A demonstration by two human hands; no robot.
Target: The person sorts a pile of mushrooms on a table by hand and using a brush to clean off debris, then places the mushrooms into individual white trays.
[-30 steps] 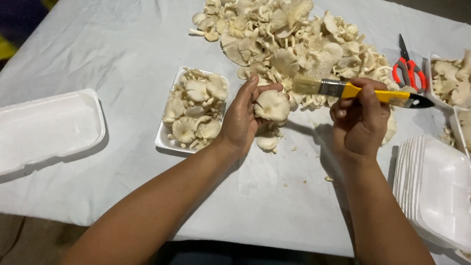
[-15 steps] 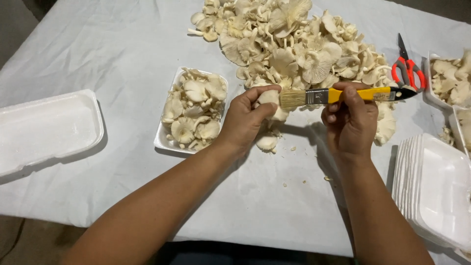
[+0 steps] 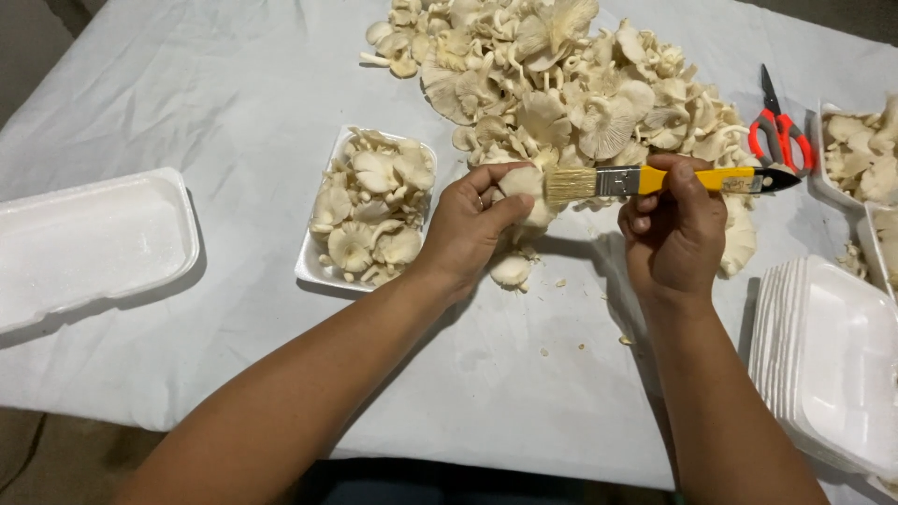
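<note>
- A pale mushroom (image 3: 520,183) is gripped in the left hand (image 3: 472,229), fingers curled closed around it, above the cloth-covered surface (image 3: 234,84) and just in front of the big heap.
- A paintbrush (image 3: 655,180) with a yellow handle is pinched in the closed right hand (image 3: 675,232); its bristles are laid against the held mushroom.
- One foam tray (image 3: 313,266) beside the left hand is already filled with mushrooms, so part of the work appears done.
- A large heap of loose mushrooms (image 3: 561,84) is left at the far side of the surface, which suggests most of it is not yet handled.
- An empty foam tray (image 3: 89,243) lies well apart on the left, and a stack of empty foam trays (image 3: 823,365) sits at the right edge; these are judged unused so far.
- Small crumbs and one loose mushroom (image 3: 512,271) are seen on the surface under the hands.
- Red-handled scissors (image 3: 778,126) lie beyond the brush tip, untouched.
- More filled trays (image 3: 865,150) at the right are cut off by the frame, so their number cannot be told.
- The underside of the held mushroom is hidden by the fingers, and whether it is clean cannot be made out.
</note>
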